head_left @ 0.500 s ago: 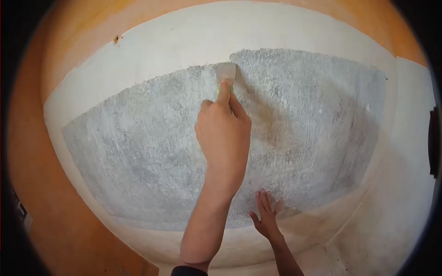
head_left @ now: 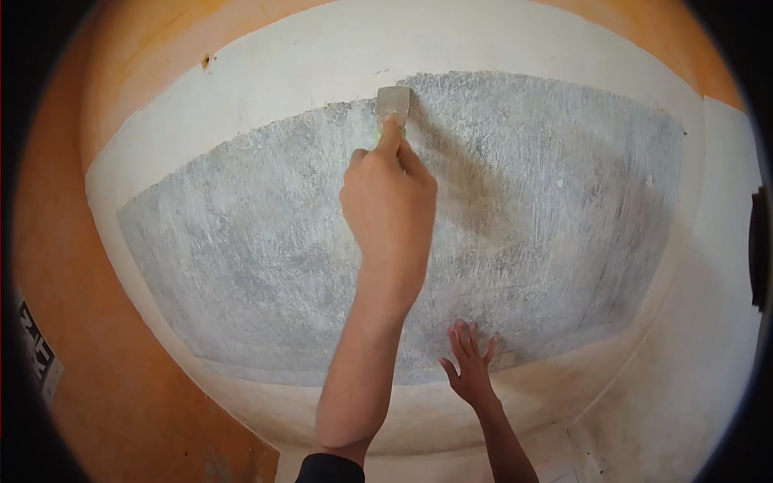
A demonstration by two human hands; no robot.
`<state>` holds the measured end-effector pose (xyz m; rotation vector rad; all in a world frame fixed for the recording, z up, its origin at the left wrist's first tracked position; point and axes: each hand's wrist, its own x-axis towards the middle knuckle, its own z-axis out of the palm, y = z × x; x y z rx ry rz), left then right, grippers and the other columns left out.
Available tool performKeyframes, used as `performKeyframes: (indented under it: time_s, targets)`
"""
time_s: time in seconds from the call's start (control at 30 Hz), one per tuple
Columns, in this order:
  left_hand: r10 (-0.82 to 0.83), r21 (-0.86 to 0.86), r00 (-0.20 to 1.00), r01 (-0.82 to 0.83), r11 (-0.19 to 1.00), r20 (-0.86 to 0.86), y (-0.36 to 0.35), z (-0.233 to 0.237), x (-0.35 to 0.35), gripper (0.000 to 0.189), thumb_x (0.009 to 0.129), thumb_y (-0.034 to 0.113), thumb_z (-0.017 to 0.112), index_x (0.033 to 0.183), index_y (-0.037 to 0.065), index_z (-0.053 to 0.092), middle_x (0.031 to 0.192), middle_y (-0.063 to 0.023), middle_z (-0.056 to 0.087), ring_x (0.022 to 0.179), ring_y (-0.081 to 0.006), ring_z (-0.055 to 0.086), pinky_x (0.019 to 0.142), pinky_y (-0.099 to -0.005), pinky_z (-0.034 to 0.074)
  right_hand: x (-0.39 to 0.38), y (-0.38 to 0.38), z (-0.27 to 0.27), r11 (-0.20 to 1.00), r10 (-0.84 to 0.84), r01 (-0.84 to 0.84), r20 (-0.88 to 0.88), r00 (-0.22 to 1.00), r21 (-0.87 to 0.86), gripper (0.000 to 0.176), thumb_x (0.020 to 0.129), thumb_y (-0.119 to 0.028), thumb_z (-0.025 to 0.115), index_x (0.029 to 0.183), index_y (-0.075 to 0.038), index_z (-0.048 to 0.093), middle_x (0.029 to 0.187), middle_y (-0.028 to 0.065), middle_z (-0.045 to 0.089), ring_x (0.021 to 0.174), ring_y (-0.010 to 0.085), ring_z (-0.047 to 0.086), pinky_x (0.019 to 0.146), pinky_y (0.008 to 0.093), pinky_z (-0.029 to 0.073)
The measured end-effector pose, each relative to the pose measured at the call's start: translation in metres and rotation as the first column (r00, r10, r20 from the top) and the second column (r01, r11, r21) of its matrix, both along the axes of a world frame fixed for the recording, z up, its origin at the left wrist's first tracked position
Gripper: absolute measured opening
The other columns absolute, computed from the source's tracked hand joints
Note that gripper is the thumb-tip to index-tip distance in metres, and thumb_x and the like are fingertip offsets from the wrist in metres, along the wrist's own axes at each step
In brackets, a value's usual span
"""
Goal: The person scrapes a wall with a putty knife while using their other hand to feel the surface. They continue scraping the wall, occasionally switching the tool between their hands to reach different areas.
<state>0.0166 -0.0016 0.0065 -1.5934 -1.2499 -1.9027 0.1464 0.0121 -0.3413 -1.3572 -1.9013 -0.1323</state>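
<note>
Putty knife (head_left: pixel 393 101) sits near twelve o'clock in the head view, its broad metal blade apparently flat to the wall, where the rough grey patch (head_left: pixel 266 241) meets the white band (head_left: pixel 322 56). The left hand (head_left: pixel 390 201) holds it: the fingers are closed around the mostly hidden handle (head_left: pixel 380 130), of which a greenish sliver shows, with the index finger (head_left: pixel 390 137) stretched up onto the base of the blade. Toward five o'clock, the right hand (head_left: pixel 469 366) holds nothing visible; its fingers are spread wide, seemingly braced on the lower part of the patch.

The tool looks light and stiff, with perhaps a little spring in the thin blade, and not fragile. The handle seems the natural place to take hold; the blade's front edge is better left alone. I cannot judge how slippery the grip is.

No brand or label is readable on the tool. Toward eight o'clock, at the far edge, a black-and-white sign (head_left: pixel 39 352) carries large letters, cut off and tilted; "KT" seems legible, the rest unclear.
</note>
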Motion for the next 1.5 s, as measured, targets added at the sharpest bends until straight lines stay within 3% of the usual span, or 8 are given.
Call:
performKeyframes:
  time_s: [0.1, 0.27, 0.37, 0.43, 0.67, 1.0, 1.07, 1.5]
  targets:
    - [0.008, -0.012, 0.999, -0.009, 1.000, -0.042, 0.003, -0.016, -0.005, 0.028, 0.096, 0.011, 0.060, 0.119, 0.002, 0.072, 0.068, -0.0211, 0.066, 0.062, -0.0319, 0.068, 0.059, -0.0401, 0.050, 0.001, -0.003, 0.000, 0.998, -0.051, 0.053, -0.043, 0.998, 0.039, 0.071, 0.098, -0.035, 0.060, 0.158, -0.015, 0.028, 0.167, 0.0102, 0.019, 0.154, 0.0355, 0.013, 0.114, 0.0689, -0.004]
    - [0.035, 0.099, 0.999, -0.031, 0.995, -0.037, 0.019, 0.035, 0.002, 0.028, 0.094, 0.010, 0.061, 0.119, 0.002, 0.072, 0.073, -0.0231, 0.068, 0.069, -0.0324, 0.071, 0.061, -0.0398, 0.051, 0.012, 0.015, -0.012, 0.988, -0.126, 0.131, -0.066, 0.990, 0.086, 0.076, 0.096, -0.039, 0.062, 0.159, -0.015, 0.026, 0.167, 0.0132, 0.016, 0.154, 0.0402, 0.010, 0.113, 0.0708, -0.005]
    - [0.027, 0.001, 0.998, -0.027, 1.000, -0.063, -0.003, 0.006, -0.004, 0.028, 0.094, 0.009, 0.061, 0.119, 0.002, 0.071, 0.073, -0.0233, 0.068, 0.068, -0.0333, 0.071, 0.062, -0.0400, 0.052, 0.010, 0.021, -0.019, 0.983, -0.152, 0.158, -0.071, 0.986, 0.090, 0.079, 0.095, -0.042, 0.062, 0.159, -0.013, 0.025, 0.167, 0.0141, 0.016, 0.153, 0.0414, 0.010, 0.111, 0.0735, -0.006]
    - [-0.040, 0.008, 0.999, 0.040, 0.999, -0.031, -0.001, -0.017, -0.007, 0.027, 0.095, 0.011, 0.060, 0.117, 0.001, 0.072, 0.071, -0.0232, 0.067, 0.065, -0.0345, 0.069, 0.062, -0.0408, 0.051, 0.011, 0.020, -0.021, 0.986, -0.146, 0.149, -0.046, 0.988, 0.078, 0.080, 0.095, -0.044, 0.062, 0.159, -0.012, 0.025, 0.167, 0.0148, 0.016, 0.153, 0.0425, 0.009, 0.110, 0.0747, -0.007]
    - [-0.008, 0.037, 1.000, 0.009, 0.999, -0.018, 0.001, 0.027, 0.004, 0.027, 0.094, 0.011, 0.061, 0.116, 0.002, 0.073, 0.068, -0.0227, 0.066, 0.061, -0.0319, 0.068, 0.060, -0.0402, 0.050, 0.016, 0.033, -0.032, 0.991, -0.111, 0.113, -0.027, 0.993, 0.067, 0.081, 0.096, -0.049, 0.059, 0.158, -0.008, 0.025, 0.167, 0.0165, 0.012, 0.152, 0.0475, 0.005, 0.108, 0.0771, -0.010]
    - [-0.003, 0.037, 1.000, 0.004, 0.999, -0.018, 0.012, -0.007, 0.003, 0.029, 0.094, 0.010, 0.061, 0.119, 0.001, 0.072, 0.063, -0.0193, 0.066, 0.047, -0.0210, 0.059, 0.051, -0.0354, 0.045, 0.032, 0.040, -0.046, 0.995, -0.078, 0.071, 0.087, 0.993, 0.076, 0.083, 0.096, -0.052, 0.058, 0.158, -0.007, 0.024, 0.167, 0.0184, 0.008, 0.152, 0.0457, -0.001, 0.107, 0.0776, -0.011]
    - [0.079, 0.152, 0.994, -0.067, 0.986, -0.075, 0.019, -0.014, 0.004, 0.029, 0.094, 0.011, 0.061, 0.119, 0.001, 0.072, 0.061, -0.0192, 0.065, 0.045, -0.0194, 0.057, 0.049, -0.0357, 0.044, 0.031, 0.044, -0.047, 0.998, -0.031, 0.028, 0.038, 0.999, 0.060, 0.083, 0.097, -0.053, 0.057, 0.158, -0.007, 0.025, 0.167, 0.0196, 0.006, 0.152, 0.0466, -0.003, 0.106, 0.0784, -0.011]
    - [0.008, 0.080, 0.998, -0.003, 0.997, -0.055, 0.012, 0.011, 0.014, 0.029, 0.095, 0.011, 0.060, 0.120, 0.000, 0.071, 0.062, -0.0188, 0.065, 0.049, -0.0234, 0.060, 0.053, -0.0372, 0.045, 0.032, 0.070, -0.080, 0.983, -0.060, 0.033, 0.147, 0.987, 0.181, 0.088, 0.094, -0.058, 0.059, 0.157, -0.006, 0.026, 0.166, 0.0242, 0.000, 0.148, 0.0554, -0.012, 0.103, 0.0809, -0.011]
